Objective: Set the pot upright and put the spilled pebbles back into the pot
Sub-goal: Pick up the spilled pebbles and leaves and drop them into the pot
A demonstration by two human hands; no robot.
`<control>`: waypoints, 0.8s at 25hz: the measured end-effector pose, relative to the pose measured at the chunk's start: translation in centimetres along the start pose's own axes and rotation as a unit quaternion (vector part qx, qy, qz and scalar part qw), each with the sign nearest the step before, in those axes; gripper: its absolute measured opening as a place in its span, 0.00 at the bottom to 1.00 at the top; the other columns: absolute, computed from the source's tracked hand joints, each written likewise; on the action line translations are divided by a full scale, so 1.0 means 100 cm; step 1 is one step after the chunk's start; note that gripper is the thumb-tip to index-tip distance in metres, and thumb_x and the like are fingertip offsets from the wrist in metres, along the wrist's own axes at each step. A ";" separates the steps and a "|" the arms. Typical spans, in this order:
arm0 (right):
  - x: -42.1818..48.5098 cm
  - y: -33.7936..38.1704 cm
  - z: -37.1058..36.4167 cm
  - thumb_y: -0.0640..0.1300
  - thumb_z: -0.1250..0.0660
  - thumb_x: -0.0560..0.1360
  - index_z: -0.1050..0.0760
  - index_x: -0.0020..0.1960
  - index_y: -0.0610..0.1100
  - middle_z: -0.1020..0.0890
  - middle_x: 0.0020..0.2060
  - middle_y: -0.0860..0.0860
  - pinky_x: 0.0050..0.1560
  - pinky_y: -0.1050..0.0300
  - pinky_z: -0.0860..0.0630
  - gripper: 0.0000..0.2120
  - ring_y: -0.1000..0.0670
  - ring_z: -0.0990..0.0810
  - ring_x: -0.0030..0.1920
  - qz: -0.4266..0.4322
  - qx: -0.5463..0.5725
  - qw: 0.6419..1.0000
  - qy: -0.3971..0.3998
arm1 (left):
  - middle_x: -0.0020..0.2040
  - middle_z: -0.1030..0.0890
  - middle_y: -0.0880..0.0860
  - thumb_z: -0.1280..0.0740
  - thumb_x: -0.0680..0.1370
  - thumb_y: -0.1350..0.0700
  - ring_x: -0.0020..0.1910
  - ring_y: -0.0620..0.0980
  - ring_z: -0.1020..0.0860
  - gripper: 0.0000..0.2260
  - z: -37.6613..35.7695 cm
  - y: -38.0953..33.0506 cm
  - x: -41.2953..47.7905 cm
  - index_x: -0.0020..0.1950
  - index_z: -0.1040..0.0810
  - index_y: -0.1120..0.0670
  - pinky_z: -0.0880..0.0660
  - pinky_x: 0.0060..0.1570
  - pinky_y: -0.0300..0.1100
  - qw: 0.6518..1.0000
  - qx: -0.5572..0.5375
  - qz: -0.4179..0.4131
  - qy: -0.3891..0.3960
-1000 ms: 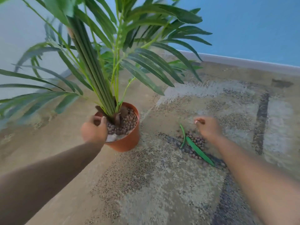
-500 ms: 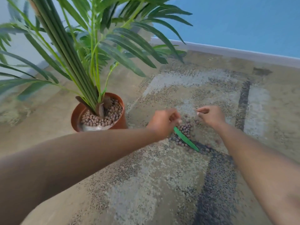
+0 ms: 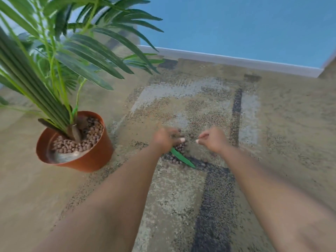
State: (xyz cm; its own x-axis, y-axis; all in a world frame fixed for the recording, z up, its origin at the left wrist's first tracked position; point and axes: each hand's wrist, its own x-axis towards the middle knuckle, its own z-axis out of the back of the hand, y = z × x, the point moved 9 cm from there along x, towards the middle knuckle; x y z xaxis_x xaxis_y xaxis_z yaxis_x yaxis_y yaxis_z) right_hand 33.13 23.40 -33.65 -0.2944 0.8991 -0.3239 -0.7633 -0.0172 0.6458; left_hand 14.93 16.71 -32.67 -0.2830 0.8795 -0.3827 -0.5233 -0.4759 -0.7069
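The orange pot stands upright on the carpet at the left, with a green palm plant in it and brown pebbles around the stem. A small heap of spilled pebbles lies on the carpet to the right of the pot, with a loose green leaf across it. My left hand rests on the heap's left side, fingers curled over pebbles and blurred. My right hand hovers just right of the heap, fingers curled against the thumb; what is inside them is hidden.
A patterned beige and grey carpet covers the floor. A blue wall with a white skirting board runs along the back. Palm fronds hang over the floor left of the heap.
My left hand left the pot's rim and crossed right onto the spilled heap, where its fingers now curl. My right hand stayed by the heap. The view shifted right.
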 end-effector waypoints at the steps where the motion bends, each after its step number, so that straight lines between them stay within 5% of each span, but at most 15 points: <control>1: -0.003 0.006 -0.013 0.43 0.28 0.73 0.18 0.51 0.45 0.16 0.44 0.51 0.36 0.63 0.22 0.07 0.49 0.16 0.39 0.013 -0.010 1.000 0.020 | 0.68 0.23 0.52 0.27 0.74 0.52 0.56 0.53 0.19 0.24 -0.011 0.004 -0.003 0.69 0.25 0.49 0.21 0.47 0.39 0.999 0.033 -0.009 0.019; 3: -0.006 0.018 -0.035 0.43 0.29 0.74 0.19 0.50 0.48 0.16 0.45 0.50 0.41 0.60 0.20 0.06 0.50 0.16 0.41 0.046 -0.050 0.997 0.046 | 0.69 0.26 0.53 0.28 0.76 0.54 0.66 0.54 0.27 0.22 -0.023 0.007 -0.004 0.70 0.25 0.48 0.28 0.65 0.48 0.989 0.144 -0.032 0.009; 5: -0.010 0.029 -0.055 0.41 0.32 0.75 0.21 0.45 0.55 0.17 0.45 0.50 0.45 0.53 0.18 0.09 0.50 0.18 0.43 0.086 -0.101 0.989 0.059 | 0.72 0.31 0.54 0.31 0.77 0.57 0.71 0.58 0.37 0.23 -0.032 0.008 -0.005 0.72 0.27 0.47 0.37 0.72 0.56 0.964 0.255 -0.071 0.011; 8: -0.016 0.045 -0.082 0.45 0.35 0.77 0.24 0.63 0.54 0.26 0.65 0.51 0.64 0.46 0.27 0.15 0.47 0.28 0.63 0.175 -0.236 0.955 0.033 | 0.76 0.36 0.53 0.33 0.79 0.57 0.73 0.58 0.42 0.26 -0.035 0.017 -0.003 0.76 0.33 0.50 0.36 0.73 0.57 0.934 0.340 -0.103 0.035; 10: -0.020 0.050 -0.094 0.50 0.37 0.78 0.30 0.70 0.52 0.35 0.73 0.51 0.68 0.42 0.31 0.20 0.44 0.37 0.71 0.194 -0.286 0.937 0.050 | 0.77 0.37 0.52 0.33 0.79 0.55 0.73 0.56 0.41 0.26 -0.030 0.024 -0.004 0.77 0.34 0.51 0.33 0.71 0.56 0.928 0.356 -0.106 0.033; 16: -0.029 0.038 -0.091 0.27 0.42 0.75 0.42 0.76 0.45 0.40 0.76 0.46 0.73 0.45 0.37 0.33 0.42 0.46 0.76 0.225 -0.318 0.920 0.035 | 0.77 0.37 0.49 0.35 0.78 0.48 0.74 0.53 0.37 0.26 -0.011 0.036 -0.012 0.76 0.32 0.50 0.38 0.74 0.53 0.936 0.336 -0.104 -0.004; 20: -0.037 0.037 -0.085 0.30 0.43 0.78 0.37 0.74 0.40 0.34 0.72 0.43 0.69 0.47 0.31 0.25 0.43 0.36 0.72 0.257 -0.293 0.921 0.013 | 0.72 0.31 0.48 0.32 0.75 0.40 0.70 0.49 0.31 0.28 0.004 0.052 -0.014 0.73 0.28 0.48 0.38 0.73 0.53 0.947 0.310 -0.079 -0.040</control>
State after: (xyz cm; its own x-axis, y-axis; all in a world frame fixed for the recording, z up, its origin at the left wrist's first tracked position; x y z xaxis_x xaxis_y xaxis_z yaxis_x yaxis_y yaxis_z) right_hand 26.48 16.30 -35.92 -0.7115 0.6953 -0.1013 -0.6960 -0.6777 0.2371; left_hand 12.27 13.00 -35.53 -0.2089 0.9483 -0.2388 -0.9282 -0.2692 -0.2569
